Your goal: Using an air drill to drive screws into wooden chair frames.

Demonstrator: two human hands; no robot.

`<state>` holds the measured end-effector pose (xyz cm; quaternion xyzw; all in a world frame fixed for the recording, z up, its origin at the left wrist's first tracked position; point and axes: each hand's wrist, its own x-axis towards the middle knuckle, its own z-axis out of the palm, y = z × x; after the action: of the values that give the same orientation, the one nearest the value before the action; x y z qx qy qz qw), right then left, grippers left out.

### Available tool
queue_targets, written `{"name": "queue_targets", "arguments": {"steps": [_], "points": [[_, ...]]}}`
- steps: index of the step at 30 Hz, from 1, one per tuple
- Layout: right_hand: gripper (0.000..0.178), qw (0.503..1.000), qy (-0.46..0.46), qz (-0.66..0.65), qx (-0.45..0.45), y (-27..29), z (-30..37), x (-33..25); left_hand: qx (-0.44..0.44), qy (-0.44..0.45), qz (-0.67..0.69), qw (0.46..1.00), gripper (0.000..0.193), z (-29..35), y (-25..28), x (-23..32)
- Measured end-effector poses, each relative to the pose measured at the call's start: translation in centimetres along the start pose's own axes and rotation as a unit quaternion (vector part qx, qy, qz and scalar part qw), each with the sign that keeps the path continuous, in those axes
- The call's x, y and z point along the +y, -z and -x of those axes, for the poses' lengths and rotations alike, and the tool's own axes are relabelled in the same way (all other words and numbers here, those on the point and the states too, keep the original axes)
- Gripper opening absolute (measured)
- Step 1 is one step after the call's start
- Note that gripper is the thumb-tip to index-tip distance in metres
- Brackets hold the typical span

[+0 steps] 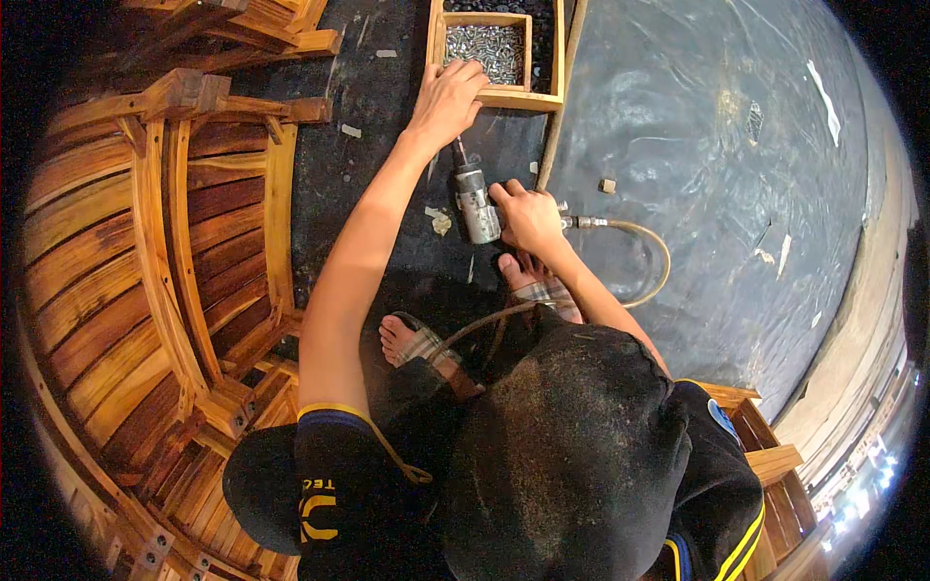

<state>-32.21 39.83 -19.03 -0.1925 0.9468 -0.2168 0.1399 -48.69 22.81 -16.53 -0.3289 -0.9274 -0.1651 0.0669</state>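
Observation:
My left hand (pixel 449 102) reaches to the near-left corner of a small wooden box (pixel 528 53) full of silver screws (pixel 489 48). Its fingers are bent together over the box's near rim, and what they may pinch is hidden. Lower and to the right, my right hand (pixel 529 219) is closed round the handle of an air screwdriver (pixel 477 208). The tool's grey body lies left of that hand, and its bit points away toward my left wrist. A clear yellowish air hose (pixel 662 254) runs from the handle fitting and loops back toward me.
The small box sits inside a larger wooden tray (pixel 523 100) with dark pieces. Slatted wooden furniture (pixel 150 252) stands close on my left. Dark sheeting (pixel 697 174) covers the floor at right, with a small wood block (pixel 607 185) and scraps. My sandalled feet (pixel 412 341) are below the tool.

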Motion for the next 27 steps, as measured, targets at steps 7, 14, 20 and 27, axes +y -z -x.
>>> {"name": "queue_targets", "arguments": {"steps": [7,14,20,27], "points": [[0.059,1.0,0.012,0.005,-0.007,0.0,-0.2,-0.1,0.01,0.016,0.007,1.0,0.035,0.7,-0.2,-0.5],[0.055,1.0,0.009,0.003,-0.012,-0.1,-0.1,0.0,0.068,0.03,-0.034,0.997,0.035,1.5,0.0,-0.3],[0.049,1.0,-0.005,0.002,0.002,-0.3,0.0,0.0,0.074,0.062,-0.062,0.993,0.035,1.7,-0.6,0.3],[0.055,0.999,0.007,0.002,-0.04,0.5,0.1,0.2,0.189,0.191,-0.055,0.962,0.051,2.6,-0.6,2.4]]}}
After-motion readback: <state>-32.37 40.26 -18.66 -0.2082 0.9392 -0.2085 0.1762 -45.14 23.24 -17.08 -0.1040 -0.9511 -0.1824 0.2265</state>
